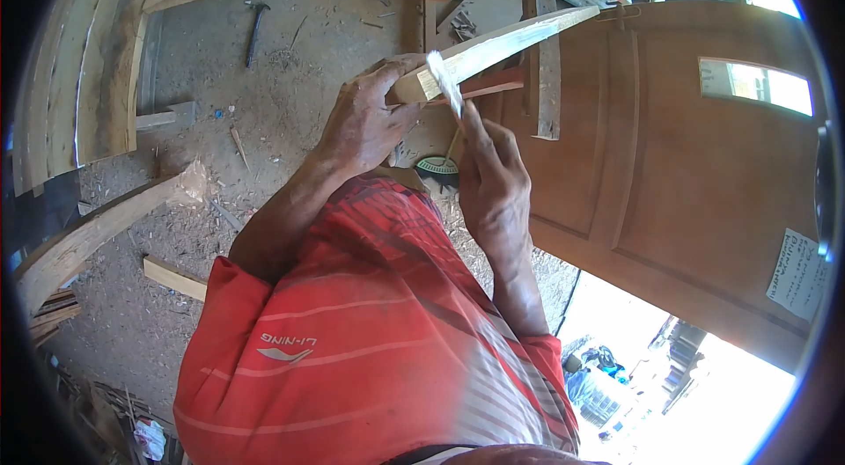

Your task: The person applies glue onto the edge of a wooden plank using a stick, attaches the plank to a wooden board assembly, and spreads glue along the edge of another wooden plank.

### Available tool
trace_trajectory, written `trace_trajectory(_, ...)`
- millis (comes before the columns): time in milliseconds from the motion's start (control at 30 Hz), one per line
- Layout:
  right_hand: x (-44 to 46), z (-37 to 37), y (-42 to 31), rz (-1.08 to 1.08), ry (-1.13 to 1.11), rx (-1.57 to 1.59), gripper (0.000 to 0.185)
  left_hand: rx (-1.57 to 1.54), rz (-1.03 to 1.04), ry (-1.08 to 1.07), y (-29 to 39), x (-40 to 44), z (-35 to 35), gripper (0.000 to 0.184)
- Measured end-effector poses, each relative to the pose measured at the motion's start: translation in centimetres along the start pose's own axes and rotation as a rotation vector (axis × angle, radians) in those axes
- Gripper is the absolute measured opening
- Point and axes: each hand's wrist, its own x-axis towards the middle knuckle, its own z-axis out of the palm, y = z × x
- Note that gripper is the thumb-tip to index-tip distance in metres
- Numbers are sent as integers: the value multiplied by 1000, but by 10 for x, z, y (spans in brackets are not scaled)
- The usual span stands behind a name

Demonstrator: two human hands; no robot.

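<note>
A long pale wooden piece (519,38) stretches from the middle of the view up to the right. Its near end is in my left hand (365,117), whose fingers wrap round it. Closed round a flat, light-coloured tool (446,85) is my right hand (493,170), just right of that end. The tool lies across the wood near its end face and looks bright; its exact kind is unclear. Part of its lower end is hidden by my fingers.
A hammer (256,34) lies on the dusty floor at the upper left. Planks (110,51) line the left and top. A curved timber (106,232) is at the lower left. A brown panelled door (678,175) fills the right. Behind my hands is a green rake head (437,166).
</note>
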Motion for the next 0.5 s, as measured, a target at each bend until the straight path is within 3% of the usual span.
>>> trace_trajectory(133, -9, -38, -10, 14, -130, -77, 49, -62, -79, -41, 2, 0, -5, 45)
trace_trajectory(200, 3, -43, -14, 116, -57, -49, 45, -17, 4, -27, -10, 1, -2, 45)
trace_trajectory(333, 5, -28, -17, 88, -93, -29, 42, 49, 82, -4, -14, 4, -3, 46)
trace_trajectory(400, -1, -27, -25, 7, -104, 14, 41, 28, 10, -21, -10, 5, -8, 47)
trace_trajectory(500, 5, -25, -17, 75, -80, 0, 44, 3, -30, -59, -5, 8, -12, 49)
